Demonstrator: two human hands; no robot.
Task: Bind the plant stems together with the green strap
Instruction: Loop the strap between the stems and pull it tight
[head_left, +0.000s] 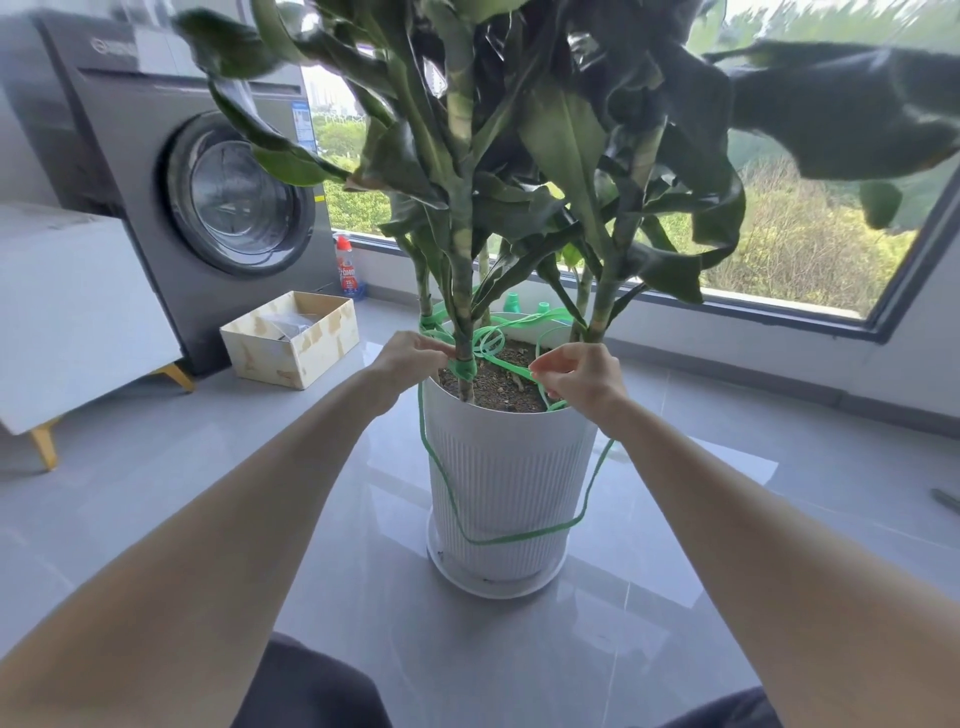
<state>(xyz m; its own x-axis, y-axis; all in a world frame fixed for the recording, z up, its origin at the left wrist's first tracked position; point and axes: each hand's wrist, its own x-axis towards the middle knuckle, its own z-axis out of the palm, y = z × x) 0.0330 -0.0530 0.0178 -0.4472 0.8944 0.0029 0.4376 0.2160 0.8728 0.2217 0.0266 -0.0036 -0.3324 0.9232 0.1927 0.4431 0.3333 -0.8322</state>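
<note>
A tall leafy plant with several thick stems (461, 291) grows from soil in a white ribbed pot (506, 478) on the grey floor. A green strap (519, 538) is wound round the base of the front stem, loops among the other stems and hangs in a long loop down the pot's front. My left hand (410, 358) pinches the strap at the wrapped front stem. My right hand (582, 376) pinches another part of the strap over the pot's right rim.
A dark washing machine (208, 197) stands at the back left, with a white cabinet (72, 312) beside it. An open cardboard box (291, 338) and a red-capped bottle (347, 270) sit on the floor left of the pot. A large window (810, 249) runs behind the plant.
</note>
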